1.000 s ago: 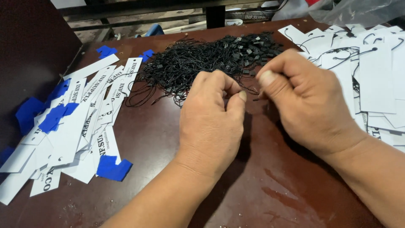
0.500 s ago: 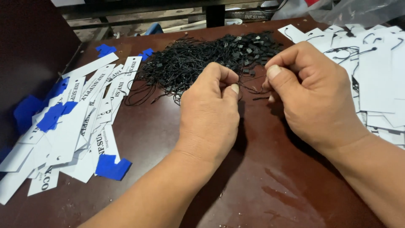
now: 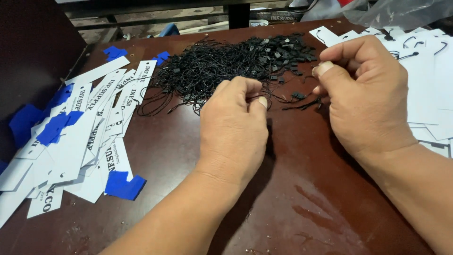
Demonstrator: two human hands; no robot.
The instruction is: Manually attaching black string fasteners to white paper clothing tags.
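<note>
A tangled heap of thin black strings with small black clasps [image 3: 236, 63] lies at the far middle of a dark brown table [image 3: 292, 198]. My left hand [image 3: 233, 130] rests just in front of the heap, its fingers curled and pinched on a thin black string. My right hand [image 3: 365, 94] is a little to the right, thumb and fingers pinched on the same string, whose black clasp end [image 3: 299, 97] hangs between the hands above the tabletop.
A spread of white and blue paper tags [image 3: 80, 137] covers the table's left side. More white tags with strings attached [image 3: 424, 61] lie at the right. A clear plastic bag [image 3: 401, 12] sits at the far right corner.
My two hands have drawn apart, the right one moving rightward and the left one staying near the heap, with a string stretched out between them.
</note>
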